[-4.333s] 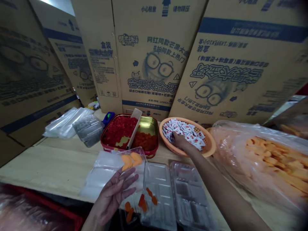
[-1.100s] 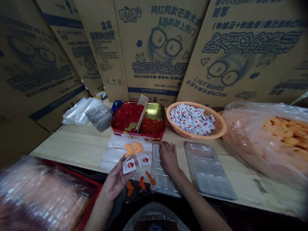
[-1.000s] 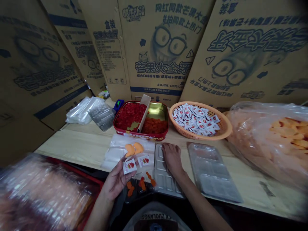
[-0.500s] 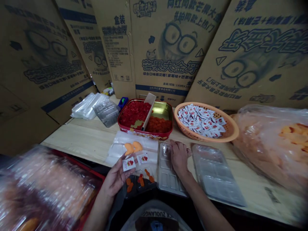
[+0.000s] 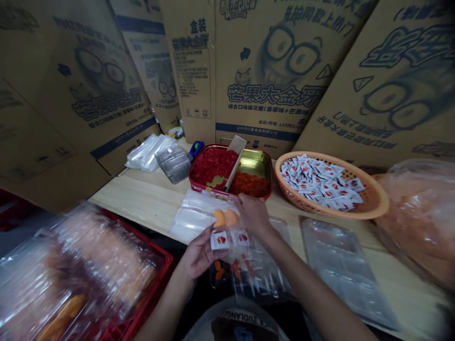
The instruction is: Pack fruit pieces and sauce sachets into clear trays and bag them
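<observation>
My left hand (image 5: 199, 253) grips the left edge of a clear plastic tray (image 5: 213, 277). In it lie orange heart-like candies (image 5: 226, 218) at the far end, two white sachets (image 5: 219, 240) with a red print in the middle, and red and orange gummies (image 5: 237, 269) at the near end. My right hand (image 5: 253, 213), its fingers closed and partly hidden, holds the far edge of a clear plastic lid (image 5: 265, 265). The lid's left part overlaps the tray, tilted and smeared by motion.
Behind stand a red tin (image 5: 231, 193) of red and orange gummies and an orange basket (image 5: 373, 203) of sachets. Empty clear trays (image 5: 341, 265) lie right, flat plastic bags (image 5: 190, 215) left of my hands. A red crate (image 5: 156, 251) holds wrapped packs. Cardboard boxes (image 5: 270, 109) wall the back.
My right hand has moved left with the clear lid, from beside the filled tray to partly over it. My left hand keeps its hold on the tray. The view has turned slightly left.
</observation>
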`<state>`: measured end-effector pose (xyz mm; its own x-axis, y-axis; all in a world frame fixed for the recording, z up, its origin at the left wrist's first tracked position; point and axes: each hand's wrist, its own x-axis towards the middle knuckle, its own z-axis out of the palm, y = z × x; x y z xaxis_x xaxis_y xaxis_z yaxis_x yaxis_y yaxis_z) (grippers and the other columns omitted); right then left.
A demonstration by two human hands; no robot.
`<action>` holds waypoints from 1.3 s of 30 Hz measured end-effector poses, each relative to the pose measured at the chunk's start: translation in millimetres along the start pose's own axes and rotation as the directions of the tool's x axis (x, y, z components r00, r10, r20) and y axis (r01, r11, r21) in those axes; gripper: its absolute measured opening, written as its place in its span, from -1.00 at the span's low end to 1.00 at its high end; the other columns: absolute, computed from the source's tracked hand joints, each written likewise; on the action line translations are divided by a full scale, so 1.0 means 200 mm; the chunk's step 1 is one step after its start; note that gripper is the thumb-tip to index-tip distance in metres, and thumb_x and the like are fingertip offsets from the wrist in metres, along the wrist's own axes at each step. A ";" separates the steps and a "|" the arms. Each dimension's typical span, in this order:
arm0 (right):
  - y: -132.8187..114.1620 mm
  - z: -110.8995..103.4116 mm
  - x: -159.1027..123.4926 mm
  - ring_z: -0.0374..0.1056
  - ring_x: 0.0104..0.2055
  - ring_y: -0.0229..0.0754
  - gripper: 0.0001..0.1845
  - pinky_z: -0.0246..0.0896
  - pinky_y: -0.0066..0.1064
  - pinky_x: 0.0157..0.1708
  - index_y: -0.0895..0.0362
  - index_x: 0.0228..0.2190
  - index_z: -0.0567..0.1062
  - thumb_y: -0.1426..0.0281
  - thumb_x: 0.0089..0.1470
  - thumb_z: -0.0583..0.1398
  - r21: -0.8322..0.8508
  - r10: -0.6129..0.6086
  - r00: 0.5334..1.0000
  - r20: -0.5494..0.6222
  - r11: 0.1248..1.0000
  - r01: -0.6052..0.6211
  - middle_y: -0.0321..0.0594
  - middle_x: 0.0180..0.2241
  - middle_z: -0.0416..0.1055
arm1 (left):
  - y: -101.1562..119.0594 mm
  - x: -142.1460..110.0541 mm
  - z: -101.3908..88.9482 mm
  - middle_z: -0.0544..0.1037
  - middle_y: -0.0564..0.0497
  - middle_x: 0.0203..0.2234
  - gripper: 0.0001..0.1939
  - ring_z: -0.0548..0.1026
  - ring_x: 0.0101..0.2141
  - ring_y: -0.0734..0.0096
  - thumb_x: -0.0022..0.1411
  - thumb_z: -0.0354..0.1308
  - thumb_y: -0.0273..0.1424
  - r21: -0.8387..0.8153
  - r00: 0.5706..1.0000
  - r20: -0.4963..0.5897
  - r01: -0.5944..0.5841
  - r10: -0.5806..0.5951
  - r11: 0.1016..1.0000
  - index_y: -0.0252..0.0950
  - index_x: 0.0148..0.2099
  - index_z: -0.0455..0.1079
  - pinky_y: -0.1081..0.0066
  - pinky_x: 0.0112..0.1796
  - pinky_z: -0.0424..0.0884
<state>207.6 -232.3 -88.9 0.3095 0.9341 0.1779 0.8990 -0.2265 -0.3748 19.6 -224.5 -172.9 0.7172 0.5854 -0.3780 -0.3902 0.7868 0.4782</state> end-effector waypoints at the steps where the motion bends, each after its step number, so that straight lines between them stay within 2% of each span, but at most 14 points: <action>1: -0.05 0.04 0.03 0.30 -0.40 -0.20 -0.62 -0.05 -0.38 -0.37 0.16 -0.48 0.39 0.25 0.20 -0.07 -0.089 -0.021 1.000 -0.003 0.996 0.020 -0.19 -0.49 0.42 | -0.01 0.00 0.01 0.48 -0.11 -0.11 -0.68 0.47 -0.14 0.17 0.22 0.01 -0.32 0.000 1.000 0.024 0.011 -0.011 1.000 -0.29 0.01 0.28 0.11 -0.16 0.39; 7: -0.17 0.25 0.10 0.28 -0.24 -0.01 -0.71 -0.04 -0.26 -0.31 0.22 -0.31 0.42 0.29 0.17 0.01 -0.234 -0.074 0.994 -0.085 0.971 0.052 0.01 -0.35 0.39 | -0.04 -0.02 0.09 0.48 -0.15 -0.14 -0.52 0.47 -0.17 0.17 0.16 0.01 -0.11 0.015 0.998 0.063 0.011 -0.012 1.000 -0.30 0.04 0.27 0.17 -0.19 0.40; 10: -0.19 0.29 0.10 0.24 -0.22 0.02 -0.72 -0.03 -0.24 -0.30 0.23 -0.29 0.43 0.30 0.16 0.02 -0.220 -0.059 0.994 -0.091 0.975 0.037 0.05 -0.31 0.37 | -0.04 -0.02 0.12 0.49 -0.04 -0.20 -0.57 0.49 -0.24 0.26 0.04 0.23 -0.39 0.072 0.999 0.017 -0.041 0.040 0.997 -0.22 0.00 0.30 0.16 -0.19 0.41; 15: -0.11 0.21 0.08 0.22 -0.17 0.04 -0.76 0.01 -0.18 -0.24 0.22 -0.32 0.44 0.30 0.11 0.09 -0.186 -0.010 0.993 -0.118 0.983 -0.012 0.02 -0.29 0.37 | -0.02 -0.03 0.13 0.50 -0.03 -0.25 -0.56 0.50 -0.35 0.33 -0.01 0.21 -0.58 0.154 0.998 -0.046 -0.022 0.030 0.988 -0.25 -0.04 0.32 0.26 -0.33 0.45; 18: 0.03 0.11 -0.02 0.23 -0.12 0.03 -0.77 0.05 -0.17 -0.17 0.19 -0.30 0.46 0.31 0.02 0.17 0.113 0.148 0.982 -0.120 0.984 -0.134 -0.02 -0.23 0.38 | 0.01 -0.04 0.14 0.49 -0.05 -0.20 -0.55 0.50 -0.33 0.33 0.00 0.20 -0.57 0.152 0.996 -0.078 -0.024 0.037 0.988 -0.23 -0.02 0.30 0.27 -0.32 0.45; 20: 0.12 0.06 -0.12 0.31 -0.20 -0.04 -0.74 0.14 -0.23 -0.21 0.17 -0.29 0.47 0.29 -0.04 0.21 0.541 0.255 0.961 0.104 0.796 -0.270 -0.10 -0.28 0.43 | 0.01 -0.04 0.16 0.49 -0.05 -0.19 -0.56 0.50 -0.30 0.30 -0.01 0.21 -0.57 0.144 0.996 -0.077 -0.031 0.043 0.989 -0.23 -0.04 0.30 0.22 -0.29 0.45; 22: 0.19 0.04 -0.24 0.37 -0.31 -0.09 -0.70 0.23 -0.28 -0.28 0.17 -0.32 0.50 0.26 -0.11 0.26 0.797 0.180 0.869 0.461 0.348 -0.494 -0.16 -0.35 0.48 | -0.01 -0.03 0.20 0.48 -0.07 -0.17 -0.54 0.49 -0.27 0.26 -0.03 0.22 -0.56 0.164 0.999 -0.028 -0.028 0.033 0.986 -0.24 -0.04 0.29 0.19 -0.29 0.44; 24: 0.25 0.03 -0.34 0.41 -0.39 -0.12 -0.71 0.28 -0.32 -0.35 0.17 -0.36 0.52 0.31 -0.20 0.31 0.759 0.092 0.753 0.651 -0.045 -0.650 -0.18 -0.41 0.51 | -0.03 0.00 0.24 0.47 -0.10 -0.15 -0.54 0.49 -0.27 0.24 0.03 0.21 -0.44 0.254 0.999 0.037 -0.006 -0.003 0.967 -0.23 0.01 0.25 0.18 -0.31 0.43; 26: 0.30 0.02 -0.41 0.43 -0.45 -0.13 -0.75 0.32 -0.35 -0.40 0.17 -0.39 0.52 0.41 -0.25 0.34 0.691 0.104 0.693 0.713 -0.273 -0.669 -0.19 -0.45 0.52 | -0.02 0.06 0.27 0.47 -0.12 -0.17 -0.56 0.49 -0.30 0.24 0.16 0.06 -0.25 0.501 0.997 0.061 -0.072 0.048 0.862 -0.22 0.09 0.20 0.19 -0.31 0.42; 28: 0.35 -0.01 -0.45 0.44 -0.48 -0.13 -0.76 0.34 -0.36 -0.43 0.16 -0.41 0.53 0.47 -0.27 0.34 0.682 0.174 0.678 0.715 -0.388 -0.620 -0.21 -0.46 0.53 | 0.04 0.13 0.27 0.47 -0.14 -0.16 -0.54 0.46 -0.23 0.19 0.20 -0.06 -0.13 0.807 0.961 0.111 -0.236 0.254 0.541 -0.21 0.09 0.24 0.18 -0.22 0.36; 29: 0.38 -0.03 -0.45 0.44 -0.48 -0.14 -0.76 0.35 -0.37 -0.45 0.15 -0.43 0.53 0.50 -0.29 0.35 0.691 0.218 0.675 0.705 -0.423 -0.586 -0.22 -0.46 0.53 | 0.08 0.17 0.25 0.46 -0.14 -0.13 -0.55 0.42 -0.14 0.16 0.19 -0.04 -0.13 0.904 0.909 0.182 -0.305 0.375 0.300 -0.20 0.06 0.29 0.18 -0.14 0.31; 30: 0.40 -0.05 -0.46 0.44 -0.49 -0.14 -0.76 0.36 -0.38 -0.46 0.15 -0.45 0.53 0.52 -0.31 0.35 0.703 0.258 0.673 0.693 -0.448 -0.553 -0.22 -0.46 0.53 | 0.12 0.22 0.22 0.42 -0.13 -0.06 -0.59 0.32 -0.02 0.09 0.12 0.06 -0.15 0.932 0.865 0.237 -0.331 0.443 0.148 -0.18 -0.01 0.37 0.16 -0.04 0.21; 33: 0.45 -0.10 -0.47 0.44 -0.50 -0.13 -0.77 0.39 -0.36 -0.46 0.17 -0.50 0.52 0.54 -0.35 0.36 0.745 0.332 0.687 0.647 -0.467 -0.476 -0.20 -0.48 0.52 | 0.21 0.34 0.13 0.37 -0.10 0.02 -0.70 0.07 0.14 0.02 -0.05 0.26 -0.26 0.937 0.826 0.310 -0.350 0.472 -0.003 -0.16 -0.19 0.48 0.11 0.10 -0.09; 39: 0.51 -0.10 -0.52 0.45 -0.47 -0.13 -0.78 0.42 -0.30 -0.35 0.14 -0.49 0.52 0.54 -0.33 0.35 0.775 0.384 0.701 0.600 -0.495 -0.393 -0.25 -0.47 0.53 | 0.17 0.38 0.01 0.52 -0.09 -0.16 -0.89 0.26 0.04 0.13 0.04 0.19 -0.32 0.919 0.778 0.387 -0.368 0.495 -0.142 -0.15 -0.34 0.51 0.10 0.11 -0.13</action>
<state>273.0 -357.3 -127.5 0.3767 0.7336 -0.5656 -0.8064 -0.0408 -0.5900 62.0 -153.2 -183.8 0.5884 0.7690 0.2498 0.3224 -0.5065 0.7997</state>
